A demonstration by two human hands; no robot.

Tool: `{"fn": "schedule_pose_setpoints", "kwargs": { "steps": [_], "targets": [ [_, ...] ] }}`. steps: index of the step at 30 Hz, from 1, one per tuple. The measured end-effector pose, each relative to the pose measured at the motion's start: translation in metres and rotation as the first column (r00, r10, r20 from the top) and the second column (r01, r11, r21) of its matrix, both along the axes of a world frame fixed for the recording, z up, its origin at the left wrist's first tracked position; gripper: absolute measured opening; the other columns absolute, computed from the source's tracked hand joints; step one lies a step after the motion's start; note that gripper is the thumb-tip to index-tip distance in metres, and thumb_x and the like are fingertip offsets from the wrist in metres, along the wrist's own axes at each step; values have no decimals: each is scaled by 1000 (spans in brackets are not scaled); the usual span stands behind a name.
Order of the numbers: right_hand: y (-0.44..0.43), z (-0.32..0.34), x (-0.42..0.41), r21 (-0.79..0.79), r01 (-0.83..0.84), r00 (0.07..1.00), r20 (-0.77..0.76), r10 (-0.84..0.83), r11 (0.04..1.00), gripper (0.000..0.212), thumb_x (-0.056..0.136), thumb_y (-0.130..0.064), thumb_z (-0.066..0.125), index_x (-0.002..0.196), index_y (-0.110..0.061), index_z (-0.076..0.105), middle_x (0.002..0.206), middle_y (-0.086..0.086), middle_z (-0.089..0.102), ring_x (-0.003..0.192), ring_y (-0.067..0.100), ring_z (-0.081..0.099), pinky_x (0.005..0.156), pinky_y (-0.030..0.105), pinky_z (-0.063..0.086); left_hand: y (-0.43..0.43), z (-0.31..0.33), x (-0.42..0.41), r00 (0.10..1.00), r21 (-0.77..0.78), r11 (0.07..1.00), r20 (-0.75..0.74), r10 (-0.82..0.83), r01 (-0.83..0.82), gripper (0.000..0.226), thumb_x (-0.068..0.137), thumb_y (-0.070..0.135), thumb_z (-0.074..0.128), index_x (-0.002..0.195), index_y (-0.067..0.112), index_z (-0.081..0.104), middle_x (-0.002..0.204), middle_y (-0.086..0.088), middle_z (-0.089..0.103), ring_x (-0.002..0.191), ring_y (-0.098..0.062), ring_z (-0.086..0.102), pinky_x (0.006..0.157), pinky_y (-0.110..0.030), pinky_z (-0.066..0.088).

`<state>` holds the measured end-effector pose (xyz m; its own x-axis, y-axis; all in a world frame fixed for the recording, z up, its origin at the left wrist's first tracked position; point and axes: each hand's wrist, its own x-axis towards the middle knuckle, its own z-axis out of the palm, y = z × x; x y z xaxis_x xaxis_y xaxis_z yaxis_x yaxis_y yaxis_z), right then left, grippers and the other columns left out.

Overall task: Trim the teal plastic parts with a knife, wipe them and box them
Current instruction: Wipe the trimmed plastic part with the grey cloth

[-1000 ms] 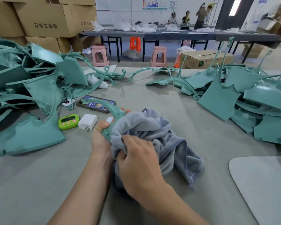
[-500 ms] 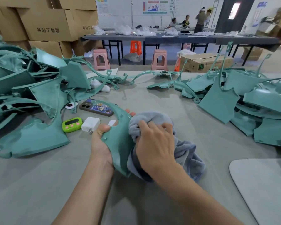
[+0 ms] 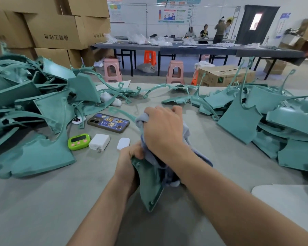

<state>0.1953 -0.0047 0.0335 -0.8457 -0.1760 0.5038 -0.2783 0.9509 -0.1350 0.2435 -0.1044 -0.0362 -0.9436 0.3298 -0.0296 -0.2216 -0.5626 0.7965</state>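
Teal plastic part (image 3: pixel 149 183), smooth, curved, thin rim with small holes, frame centre bottom above grey tabletop (image 3: pixel 43 201). Left hand (image 3: pixel 130 160) fingers clenched on its upper edge. Right hand (image 3: pixel 163 128) fingers grasping soft grey cloth (image 3: pixel 140 120) against part.

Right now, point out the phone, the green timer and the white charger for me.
phone (image 3: pixel 108 123), head view, middle of its patterned case.
green timer (image 3: pixel 79 141), head view, middle of its front face.
white charger (image 3: pixel 99 142), head view, centre of its top face.

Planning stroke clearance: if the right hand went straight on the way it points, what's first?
Probably the tangle of thin teal strips ahead. The right hand aims away and leftward, passing right of the phone. Depth unclear.
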Motion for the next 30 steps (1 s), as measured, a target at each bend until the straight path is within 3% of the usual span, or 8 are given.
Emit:
{"fn": "schedule_pose_setpoints", "kwargs": {
  "steps": [5, 13, 16, 19, 22, 26, 28, 30],
  "targets": [
    [-18, 22, -24, 41, -6, 986, -165, 13, 999, 12, 85, -21, 60, 76, -28, 56, 78, -7, 59, 74, 20, 49, 90, 37, 23, 7, 1, 3, 995, -105, 992, 56, 79, -73, 63, 40, 13, 54, 102, 0, 57, 102, -24, 48, 89, -41, 43, 83, -47, 37],
    [7, -8, 7, 122, -150, 985, -67, 159, 981, 8, 78, -30, 67, 86, -28, 68, 81, -5, 54, 85, 23, 52, 98, 38, 21, 8, 0, 4, 994, 24, 994, -7, 110, -110, 26, 55, 5, 41, 59, 10, 65, 66, -12, 63, 63, -29, 58, 63, -34, 51],
    [25, -14, 28, 97, -174, 967, -170, 189, 980, 12, 72, -19, 65, 81, -27, 69, 75, -5, 56, 79, 24, 53, 91, 38, 25, 9, -1, 6, 997, 30, 997, 24, 68, -68, 29, 54, 5, 44, 75, -1, 64, 74, -17, 60, 62, -30, 59, 59, -34, 52],
    [50, -3, 27, -142, -110, 974, -211, 79, 984, 14, 81, -19, 57, 83, -25, 70, 74, -5, 59, 74, 21, 50, 87, 39, 30, 5, 1, 6, 1000, 35, 999, 1, -3, 3, 51, 63, 8, 35, 95, 3, 73, 93, -23, 69, 82, -35, 66, 79, -44, 56],
    [92, 7, 11, -201, 155, 979, -97, -177, 967, 16, 86, -15, 53, 86, -23, 66, 80, -2, 63, 77, 23, 53, 91, 39, 31, -6, 6, 3, 996, 93, 996, 88, -5, -3, 79, 63, 13, 34, 137, 3, 58, 138, -21, 60, 117, -37, 58, 112, -56, 34],
    [129, 4, 7, 204, 392, 903, 100, -417, 897, 33, 88, -23, 58, 120, -30, 67, 120, 5, 60, 112, 27, 52, 99, 38, 25, -14, -1, -3, 976, 112, 983, 179, 124, -146, 74, 65, 13, 37, 134, 2, 60, 137, -14, 63, 118, -30, 59, 117, -47, 32],
    [119, -2, 17, 170, 311, 940, 92, -329, 935, 44, 86, -27, 63, 130, -28, 63, 133, 3, 56, 124, 26, 50, 105, 37, 27, -7, 0, -3, 964, 131, 966, 179, 197, -222, 65, 64, 11, 40, 126, 1, 61, 133, -12, 65, 114, -27, 58, 113, -45, 36],
    [96, -7, 37, -161, 71, 965, 263, -27, 984, 58, 78, -40, 69, 135, -34, 61, 135, -8, 62, 125, 15, 55, 106, 29, 37, 1, 0, -7, 930, 110, 930, 158, 332, -351, 54, 65, 12, 49, 118, 4, 58, 122, -14, 66, 110, -27, 59, 105, -44, 42]
  ]
}}
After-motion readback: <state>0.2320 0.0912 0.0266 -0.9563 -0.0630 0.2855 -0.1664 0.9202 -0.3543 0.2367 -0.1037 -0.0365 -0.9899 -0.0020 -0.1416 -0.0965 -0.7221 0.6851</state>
